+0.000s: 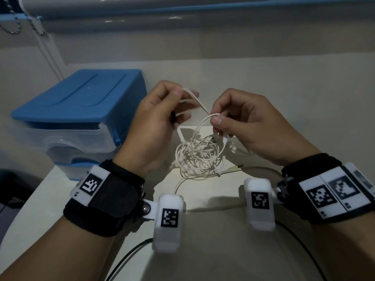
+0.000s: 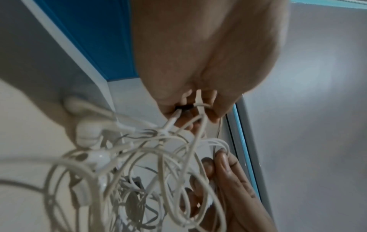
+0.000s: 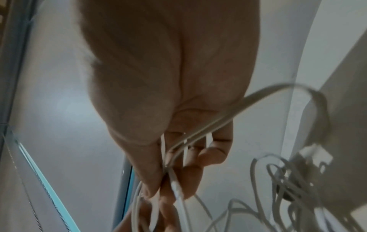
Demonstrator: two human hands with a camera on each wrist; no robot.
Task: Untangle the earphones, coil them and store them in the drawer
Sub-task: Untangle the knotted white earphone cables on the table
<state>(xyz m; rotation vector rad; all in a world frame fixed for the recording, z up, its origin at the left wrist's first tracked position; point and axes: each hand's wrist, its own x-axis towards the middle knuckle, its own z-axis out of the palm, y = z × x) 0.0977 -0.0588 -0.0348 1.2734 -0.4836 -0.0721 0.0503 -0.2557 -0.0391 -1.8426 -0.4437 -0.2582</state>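
Now my left hand [image 1: 156, 114] and right hand [image 1: 243, 126] both pinch cable of the earphones [image 1: 198, 155] at frame centre, tangle hanging over the bench [image 1: 304, 94]. The drawer [image 1: 67, 142] stands closed at left.

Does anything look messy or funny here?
Yes. The white earphones are one big knotted clump hanging between the left hand and right hand, loops crossing every way. The blue drawer unit beside them looks tidy.
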